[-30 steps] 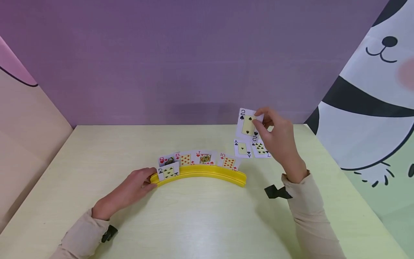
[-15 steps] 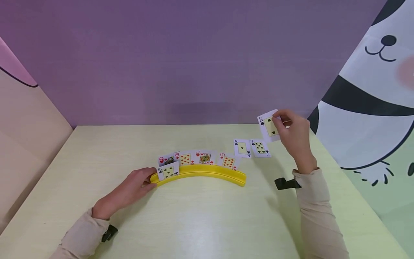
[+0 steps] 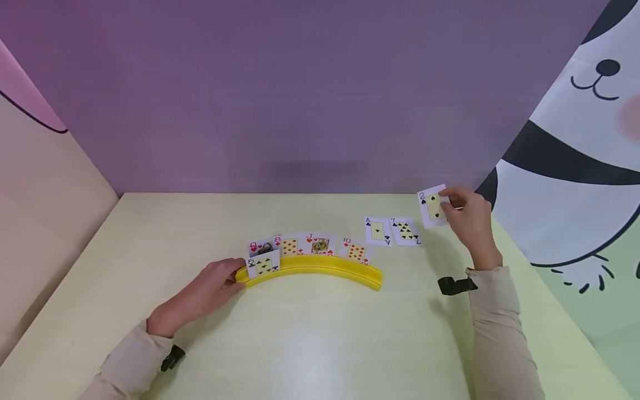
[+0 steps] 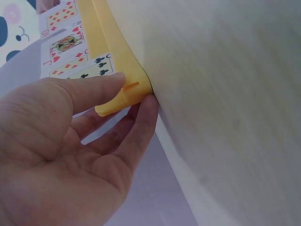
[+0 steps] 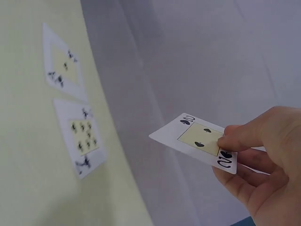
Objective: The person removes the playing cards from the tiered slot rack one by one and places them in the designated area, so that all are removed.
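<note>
Between thumb and fingers my right hand [image 3: 469, 222] pinches a two of spades [image 3: 431, 206] by its right side, above the table's far right part. The right wrist view shows the same playing card [image 5: 193, 141] face up. My left hand [image 3: 202, 291] grips the left end of a curved yellow card holder [image 3: 315, 265]; in the left wrist view the thumb lies over the end of the holder [image 4: 127, 94]. Standing in it are a queen of hearts [image 3: 255, 248], a diamond card [image 3: 289, 246], a jack of hearts [image 3: 320, 245], a ten of diamonds [image 3: 356, 252] and, in front, a five of clubs [image 3: 263, 265].
An ace of clubs [image 3: 377, 231] and a seven of clubs [image 3: 405, 231] lie side by side on the pale table [image 3: 320, 344], just left of the held card. A purple wall [image 3: 300, 100] rises behind the far edge, with a panda picture [image 3: 575, 211] at the right.
My right hand has carried the two of spades rightward and then lower, from behind the ace and seven to the right of the seven. My left hand keeps its grip on the holder.
</note>
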The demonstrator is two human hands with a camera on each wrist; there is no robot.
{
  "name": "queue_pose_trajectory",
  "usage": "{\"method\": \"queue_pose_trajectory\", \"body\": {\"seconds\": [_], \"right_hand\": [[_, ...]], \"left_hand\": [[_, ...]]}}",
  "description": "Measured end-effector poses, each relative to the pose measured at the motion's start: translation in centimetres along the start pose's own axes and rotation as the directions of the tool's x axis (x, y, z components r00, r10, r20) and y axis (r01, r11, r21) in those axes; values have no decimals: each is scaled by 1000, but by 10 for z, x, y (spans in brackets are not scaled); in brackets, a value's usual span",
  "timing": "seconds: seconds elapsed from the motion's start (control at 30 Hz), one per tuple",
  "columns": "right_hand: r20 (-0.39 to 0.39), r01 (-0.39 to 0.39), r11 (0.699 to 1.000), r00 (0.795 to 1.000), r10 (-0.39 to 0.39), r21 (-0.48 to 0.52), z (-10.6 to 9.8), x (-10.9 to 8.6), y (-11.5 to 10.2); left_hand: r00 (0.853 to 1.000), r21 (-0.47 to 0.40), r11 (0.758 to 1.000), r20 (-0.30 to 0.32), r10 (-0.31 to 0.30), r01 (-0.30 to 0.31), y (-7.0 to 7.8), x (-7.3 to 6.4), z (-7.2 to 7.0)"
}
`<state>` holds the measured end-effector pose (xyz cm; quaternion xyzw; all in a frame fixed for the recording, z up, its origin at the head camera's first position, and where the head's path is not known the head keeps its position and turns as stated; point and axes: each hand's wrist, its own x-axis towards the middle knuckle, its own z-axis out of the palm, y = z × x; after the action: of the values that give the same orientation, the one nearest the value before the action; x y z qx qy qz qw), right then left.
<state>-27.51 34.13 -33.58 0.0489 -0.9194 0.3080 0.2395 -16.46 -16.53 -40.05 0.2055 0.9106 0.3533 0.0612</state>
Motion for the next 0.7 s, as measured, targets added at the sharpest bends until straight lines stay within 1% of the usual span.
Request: {"method": "queue_pose_trajectory", "body": {"seconds": [0.07, 0.17, 0.23, 0.33, 0.43, 0.53, 0.6, 0.7], "right_hand": [[10, -14, 1000, 1000, 14, -4, 4, -1, 9], [17, -14, 1000, 1000, 14, -9, 11, -2, 23], [17, -14, 1000, 1000, 14, -13, 15, -3, 30], [35, -33, 999, 999, 34, -17, 19, -4, 39], [75, -67, 997, 995, 69, -29, 20, -5, 45], [136, -80, 994, 987, 89, -70, 19, -4, 51], [185, -79, 992, 978, 97, -102, 19, -4, 55], [262, -73, 987, 959, 108, -140, 20, -3, 60]], "left_hand": [[1000, -1, 1000, -1, -6, 6, -1, 0, 0], [1000, 2, 1000, -1, -19, 19, -1, 0, 1], [1000, 2, 1000, -3, -27, 27, -1, 0, 1], [999, -3, 999, -2, -32, 32, -1, -1, 1], [1000, -10, 1000, 1, -19, 19, -1, -1, 1], [1000, -14, 1000, -3, 15, -15, -2, -1, 1], [999, -17, 999, -8, 36, -36, -3, 0, 0], [999, -20, 998, -13, 52, -52, -3, 0, -1]]}}
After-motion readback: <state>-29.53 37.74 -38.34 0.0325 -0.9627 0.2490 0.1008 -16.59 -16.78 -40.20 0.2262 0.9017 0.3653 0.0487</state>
